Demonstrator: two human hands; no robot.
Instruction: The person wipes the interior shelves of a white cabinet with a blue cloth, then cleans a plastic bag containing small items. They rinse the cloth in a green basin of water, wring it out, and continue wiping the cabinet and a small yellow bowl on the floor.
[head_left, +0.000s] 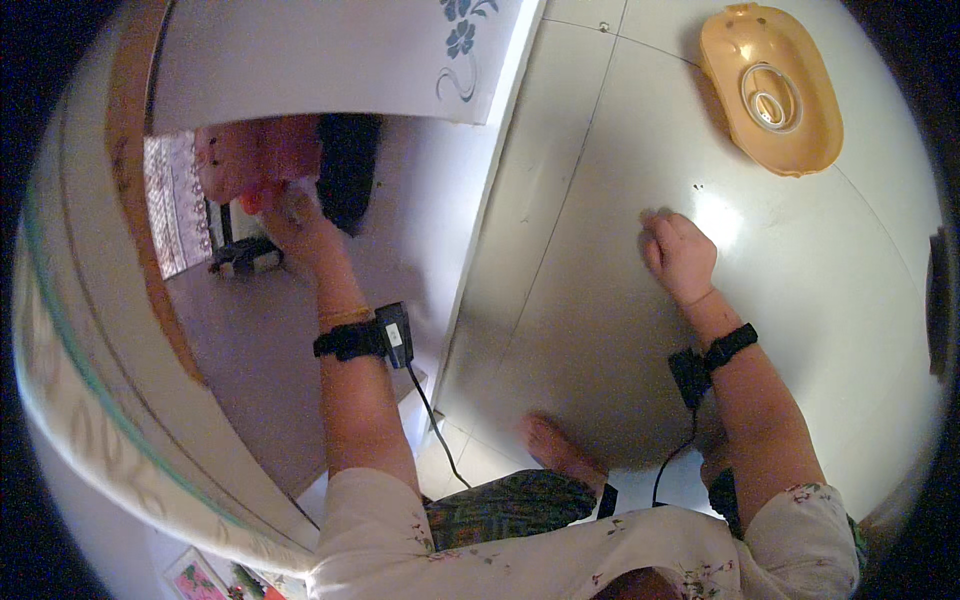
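Note:
My left hand (300, 217) reaches into an open compartment of a white cabinet (322, 67). It is at a small orange-red thing (259, 199), just below a pinkish-red item (259, 154). Dimness and blur hide its grip. A black item (349, 169) stands just beyond this hand, and a small dark object (247, 255) lies below and left of it. Above the tiled floor (555, 300), my right hand (681, 251) has its fingers curled in, with nothing visible in them. Each wrist wears a black strap with a cabled device.
An orange-yellow plastic tub (814, 127) with white rings (772, 97) inside is at the upper right. The cabinet's pale side edge (487, 202) runs between my hands. My bare foot (559, 446) is on the floor near the cabinet. Patterned fabric (169, 202) shows inside the compartment.

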